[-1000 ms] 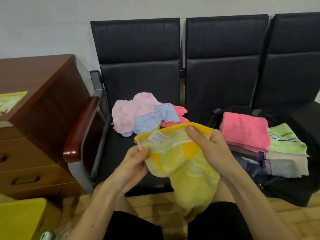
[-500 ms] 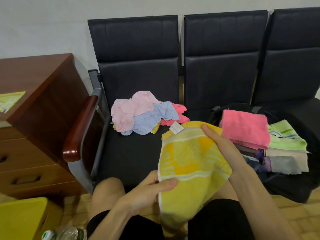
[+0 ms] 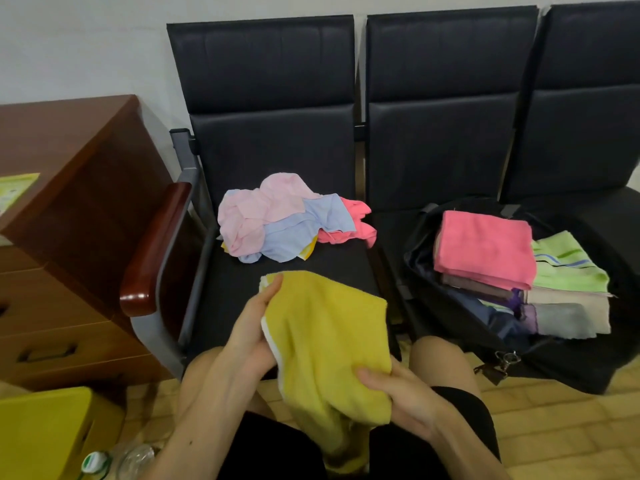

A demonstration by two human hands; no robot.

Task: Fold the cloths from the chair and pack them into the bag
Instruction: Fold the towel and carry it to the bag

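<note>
My left hand (image 3: 254, 327) and right hand (image 3: 405, 398) each pinch an edge of the yellow towel (image 3: 325, 341). The sticker (image 3: 17, 192) on the cabinet (image 3: 86, 168) seems too blurred to read.

Right hand (image 3: 407, 398) partly behind yellow cloth (image 3: 325, 341)

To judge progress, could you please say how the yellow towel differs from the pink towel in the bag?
The yellow towel is rumpled; the pink towel is folded flat. The left hand and right hand hold the yellow towel; the pink towel lies atop the stack in the bag. Both are bright cloths.
</note>
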